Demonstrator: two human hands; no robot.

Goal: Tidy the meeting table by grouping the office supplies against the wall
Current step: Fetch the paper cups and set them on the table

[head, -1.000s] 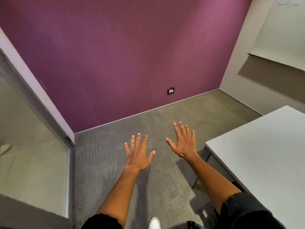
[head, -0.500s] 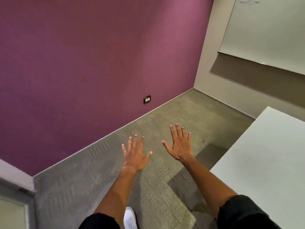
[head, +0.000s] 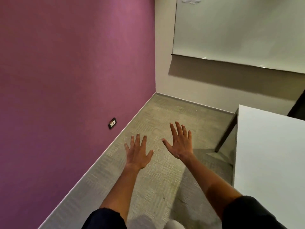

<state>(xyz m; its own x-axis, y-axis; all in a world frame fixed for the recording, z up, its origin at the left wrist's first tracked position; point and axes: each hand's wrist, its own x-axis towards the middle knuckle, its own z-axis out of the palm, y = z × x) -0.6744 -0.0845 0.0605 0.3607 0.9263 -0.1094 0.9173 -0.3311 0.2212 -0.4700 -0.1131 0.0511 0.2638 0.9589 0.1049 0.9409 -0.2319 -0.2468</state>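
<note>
My left hand (head: 137,152) and my right hand (head: 179,142) are stretched out in front of me over the grey carpet, palms down, fingers spread, holding nothing. The white meeting table (head: 270,156) fills the right side; only its bare near corner shows. My right hand hovers to the left of the table's edge, apart from it. No office supplies are in view.
A purple wall (head: 74,80) with a dark socket plate (head: 112,123) runs along the left. A beige wall with a whiteboard (head: 239,28) stands ahead. A dark table leg (head: 226,134) slants under the table corner. A dark chair part (head: 298,108) shows at far right.
The view has swung to the right: the glass door at left has left the frame, the room corner and whiteboard have come in. Both hands stay open and spread.
</note>
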